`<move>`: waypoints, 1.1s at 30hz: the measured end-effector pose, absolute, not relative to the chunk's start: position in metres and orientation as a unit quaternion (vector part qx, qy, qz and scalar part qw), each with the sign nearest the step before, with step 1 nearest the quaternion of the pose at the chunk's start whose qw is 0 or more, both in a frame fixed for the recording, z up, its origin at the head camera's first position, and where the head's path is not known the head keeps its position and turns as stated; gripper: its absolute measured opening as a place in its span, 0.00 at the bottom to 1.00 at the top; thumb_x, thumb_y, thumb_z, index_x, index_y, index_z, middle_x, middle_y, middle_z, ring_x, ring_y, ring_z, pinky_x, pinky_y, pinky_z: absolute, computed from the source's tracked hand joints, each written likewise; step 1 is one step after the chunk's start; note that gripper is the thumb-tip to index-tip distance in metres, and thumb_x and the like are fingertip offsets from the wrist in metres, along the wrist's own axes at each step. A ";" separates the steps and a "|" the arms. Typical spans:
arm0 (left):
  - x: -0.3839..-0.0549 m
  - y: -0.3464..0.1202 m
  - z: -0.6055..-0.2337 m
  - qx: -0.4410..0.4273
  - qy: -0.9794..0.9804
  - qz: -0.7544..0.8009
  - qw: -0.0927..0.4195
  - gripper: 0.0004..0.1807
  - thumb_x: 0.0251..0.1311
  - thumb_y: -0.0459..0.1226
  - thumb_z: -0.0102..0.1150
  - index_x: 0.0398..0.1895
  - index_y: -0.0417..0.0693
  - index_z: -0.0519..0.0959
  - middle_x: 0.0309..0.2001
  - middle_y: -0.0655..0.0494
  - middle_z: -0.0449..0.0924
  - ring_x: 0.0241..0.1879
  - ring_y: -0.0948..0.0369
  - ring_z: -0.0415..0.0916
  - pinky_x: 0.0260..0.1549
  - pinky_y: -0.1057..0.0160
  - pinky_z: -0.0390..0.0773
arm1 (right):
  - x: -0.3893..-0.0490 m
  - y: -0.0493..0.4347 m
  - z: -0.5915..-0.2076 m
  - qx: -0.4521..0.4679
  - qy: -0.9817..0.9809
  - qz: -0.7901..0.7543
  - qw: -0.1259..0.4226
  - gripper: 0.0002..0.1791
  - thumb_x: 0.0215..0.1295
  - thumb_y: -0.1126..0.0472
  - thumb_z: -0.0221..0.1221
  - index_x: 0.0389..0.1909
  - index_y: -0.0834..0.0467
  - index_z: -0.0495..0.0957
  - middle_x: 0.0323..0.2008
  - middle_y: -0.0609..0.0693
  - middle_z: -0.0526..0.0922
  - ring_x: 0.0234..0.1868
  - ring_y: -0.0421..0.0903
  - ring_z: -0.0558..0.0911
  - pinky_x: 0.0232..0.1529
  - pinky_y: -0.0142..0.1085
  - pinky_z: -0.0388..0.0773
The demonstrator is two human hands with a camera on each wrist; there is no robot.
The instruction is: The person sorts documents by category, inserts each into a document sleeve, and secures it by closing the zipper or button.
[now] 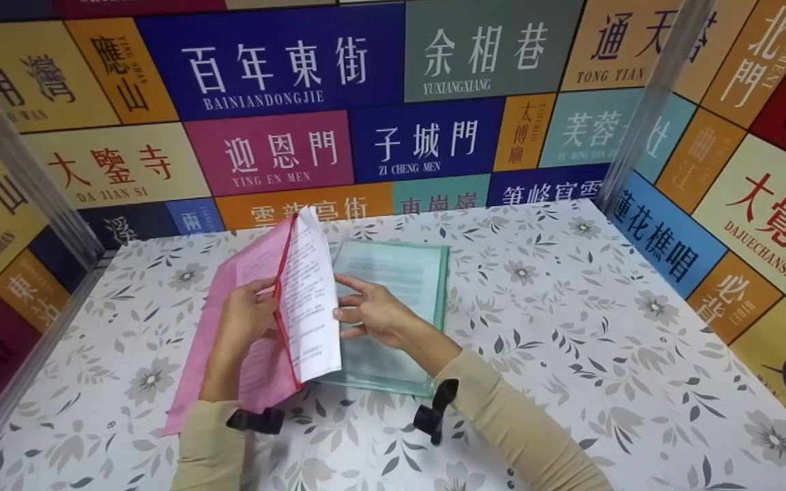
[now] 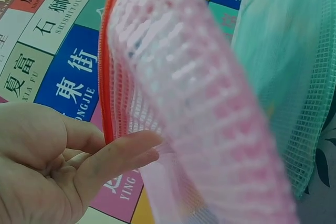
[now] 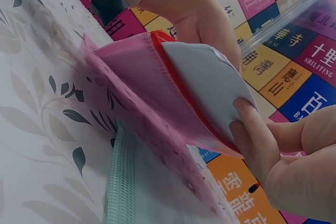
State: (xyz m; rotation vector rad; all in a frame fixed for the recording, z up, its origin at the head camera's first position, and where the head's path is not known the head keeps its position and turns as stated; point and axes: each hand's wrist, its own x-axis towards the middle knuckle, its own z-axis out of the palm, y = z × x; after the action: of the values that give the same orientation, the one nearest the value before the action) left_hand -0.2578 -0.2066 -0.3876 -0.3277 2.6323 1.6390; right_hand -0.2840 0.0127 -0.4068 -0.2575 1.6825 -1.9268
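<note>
A pink mesh zipper pouch [image 1: 256,382] stands tilted up, its mouth edged by a red zipper [image 2: 105,66]. My left hand [image 1: 243,314] pinches the pouch at that zipper edge, thumb on one side in the left wrist view. White printed papers [image 1: 311,320] stick partly out of the mouth; their lower part is hidden inside the pouch. My right hand [image 1: 379,314] holds the papers by their outer edge, fingers on the near face in the right wrist view. Beneath the right hand lies a green mesh zipper pouch [image 1: 393,256], with printed sheets showing through it.
A table [image 1: 536,341] with a grey floral cover carries both pouches. Panels with Chinese place names [image 1: 270,61] rise behind it and at the sides. Clear upright posts [image 1: 645,109] stand at the corners. Dark straps with a small device [image 1: 434,412] sit on both wrists.
</note>
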 end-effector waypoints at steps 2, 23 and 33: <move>-0.257 -0.206 -0.386 -0.106 0.843 0.527 0.019 0.28 0.71 0.32 0.50 0.73 0.42 0.66 0.59 0.38 0.80 0.46 0.50 0.84 0.31 0.60 0.88 | -0.284 0.009 -0.408 -0.098 0.630 -0.719 0.277 0.41 0.68 0.72 0.59 0.78 0.49 0.56 0.62 0.61 0.77 0.53 0.50 0.85 0.33 0.33 0.87; -0.253 -0.194 -0.378 -0.090 0.834 0.543 0.032 0.28 0.70 0.30 0.49 0.73 0.42 0.66 0.66 0.37 0.74 0.56 0.45 0.79 0.33 0.57 0.89 | -0.275 -0.016 -0.412 -0.090 0.667 -0.701 0.237 0.38 0.62 0.74 0.63 0.73 0.53 0.67 0.51 0.60 0.83 0.40 0.47 0.87 0.35 0.41 0.89; -0.249 -0.189 -0.374 -0.055 0.830 0.554 0.015 0.27 0.70 0.28 0.47 0.72 0.40 0.67 0.64 0.34 0.74 0.58 0.42 0.79 0.32 0.53 0.88 | -0.274 -0.026 -0.410 -0.090 0.677 -0.693 0.230 0.38 0.61 0.75 0.63 0.73 0.54 0.67 0.50 0.60 0.82 0.40 0.50 0.88 0.34 0.42 0.89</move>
State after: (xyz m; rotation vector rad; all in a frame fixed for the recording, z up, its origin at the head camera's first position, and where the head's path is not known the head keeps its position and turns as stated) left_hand -0.2487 -0.1887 -0.3745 -0.1702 2.5838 1.7252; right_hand -0.2741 -0.0256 -0.4104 -0.2483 1.8626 -1.9069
